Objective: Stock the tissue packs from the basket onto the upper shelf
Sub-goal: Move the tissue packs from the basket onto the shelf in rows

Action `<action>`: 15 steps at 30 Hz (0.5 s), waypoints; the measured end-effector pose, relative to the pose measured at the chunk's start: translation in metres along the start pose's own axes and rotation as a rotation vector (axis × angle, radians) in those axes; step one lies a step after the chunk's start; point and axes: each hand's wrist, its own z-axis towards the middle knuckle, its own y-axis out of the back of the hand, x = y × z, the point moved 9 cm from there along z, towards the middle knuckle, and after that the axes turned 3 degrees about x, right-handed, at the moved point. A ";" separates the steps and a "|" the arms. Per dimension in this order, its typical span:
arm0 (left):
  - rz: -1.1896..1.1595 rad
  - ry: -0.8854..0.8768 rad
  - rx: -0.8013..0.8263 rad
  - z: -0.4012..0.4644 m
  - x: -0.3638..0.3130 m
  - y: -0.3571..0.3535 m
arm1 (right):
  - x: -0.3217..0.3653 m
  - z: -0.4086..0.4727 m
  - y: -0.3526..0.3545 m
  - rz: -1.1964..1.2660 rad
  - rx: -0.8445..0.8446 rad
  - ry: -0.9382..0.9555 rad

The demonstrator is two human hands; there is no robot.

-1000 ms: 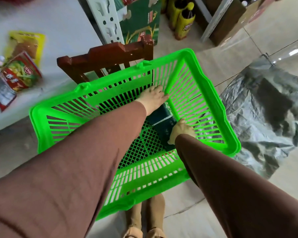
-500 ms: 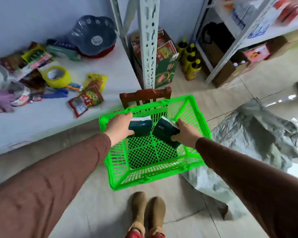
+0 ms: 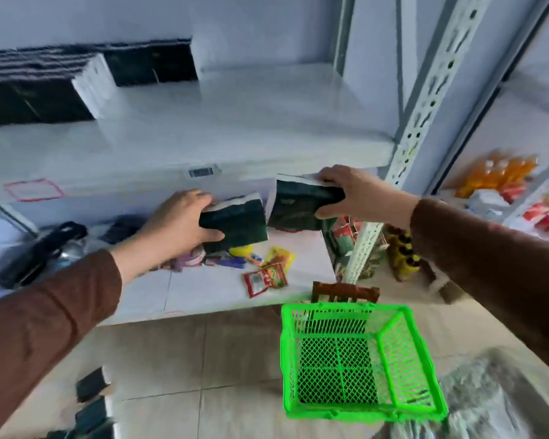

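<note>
Holding 2 tissue packs (image 3: 235, 224) (1 per hand), basket (image 3: 355, 362) below.

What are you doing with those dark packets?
A person is stocking tissue packs. The left hand grips one dark pack and the right hand grips another, both raised just below the upper shelf, where more dark packs already sit. The green basket on the floor looks empty.

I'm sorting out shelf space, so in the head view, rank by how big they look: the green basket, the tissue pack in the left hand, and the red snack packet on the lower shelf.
1. Green basket, though it sits nearer the camera.
2. Tissue pack in the left hand.
3. Red snack packet, clearly smallest.
</note>
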 end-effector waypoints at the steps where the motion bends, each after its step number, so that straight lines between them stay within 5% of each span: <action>1: 0.012 -0.005 -0.038 -0.004 0.010 0.026 | 0.022 0.012 0.017 0.005 -0.021 0.032; 9: 0.097 -0.012 -0.279 0.025 0.107 0.195 | 0.161 0.120 0.115 0.030 -0.191 0.166; 15: 0.253 -0.004 -0.306 0.098 0.169 0.238 | 0.191 0.216 0.121 0.062 -0.252 0.102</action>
